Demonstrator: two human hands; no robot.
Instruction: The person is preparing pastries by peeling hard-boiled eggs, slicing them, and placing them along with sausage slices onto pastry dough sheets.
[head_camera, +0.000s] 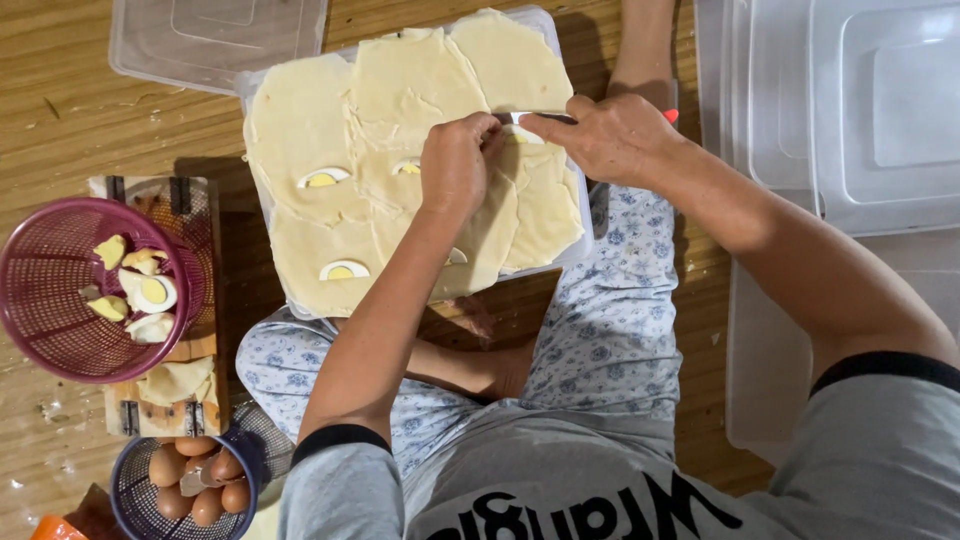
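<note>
Both hands met over the tray (572, 215) of pale wrappers (400, 80) — left hand (455, 160) pinched narrow on an egg piece (523, 132), right hand (610, 135) gripping a knife (545, 118) — the cut probably wanted steady, light pressure, sparing the sheet beneath.

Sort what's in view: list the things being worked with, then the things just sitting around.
In use:
left hand
right hand
knife
egg piece
thin dough sheets
egg slices
tray

Lying about:
pink basket of cut egg
blue basket of whole eggs
wooden board
clear plastic lids
</note>
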